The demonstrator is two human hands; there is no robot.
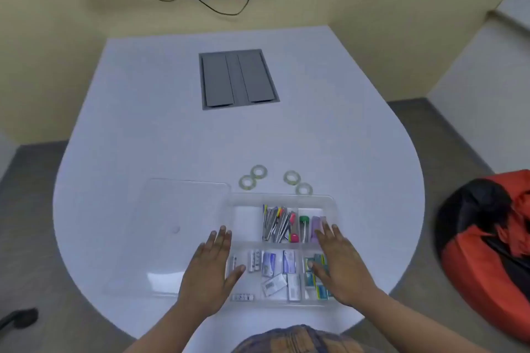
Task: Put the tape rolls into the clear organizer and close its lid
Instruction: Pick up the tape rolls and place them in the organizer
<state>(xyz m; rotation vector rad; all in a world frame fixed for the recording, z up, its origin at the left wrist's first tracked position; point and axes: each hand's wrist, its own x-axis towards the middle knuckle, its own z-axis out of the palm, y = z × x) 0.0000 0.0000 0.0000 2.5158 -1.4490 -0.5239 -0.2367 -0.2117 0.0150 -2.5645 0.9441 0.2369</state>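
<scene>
A white bench [172, 123] with a rounded near edge carries a clear organizer [329, 203] close to that near edge, just right of the middle. Its clear lid [177, 209] lies open and flat on the bench, touching the organizer's left side.

Four tape rolls lie flat on the bench just beyond the organizer's far wall, none inside it. Two on the left touch or nearly touch: roll one [247, 182] and roll two [259, 172]. Two on the right sit just beside each other: roll three [292, 177] and roll four [304, 189], the last nearest the organizer's far rim.

Inside the organizer, the far left compartment [246, 221] looks bare. Pens [276, 222] fill the far middle one, and a green and a purple tube [311, 226] stand in the far right. The near compartments hold batteries [253, 261], small boxes [282, 266] and green packets [314, 275].

The left hand [210, 266] hangs flat, palm down, over the organizer's left wall where the lid meets it; its grip is spread apart and holds nothing. The right hand [341, 261] hangs flat over the organizer's right side, above the green packets, its grip likewise spread and bare. Whether either palm touches the plastic cannot be told.

A grey panel [238, 79] is set into the bench toward its far edge.
</scene>
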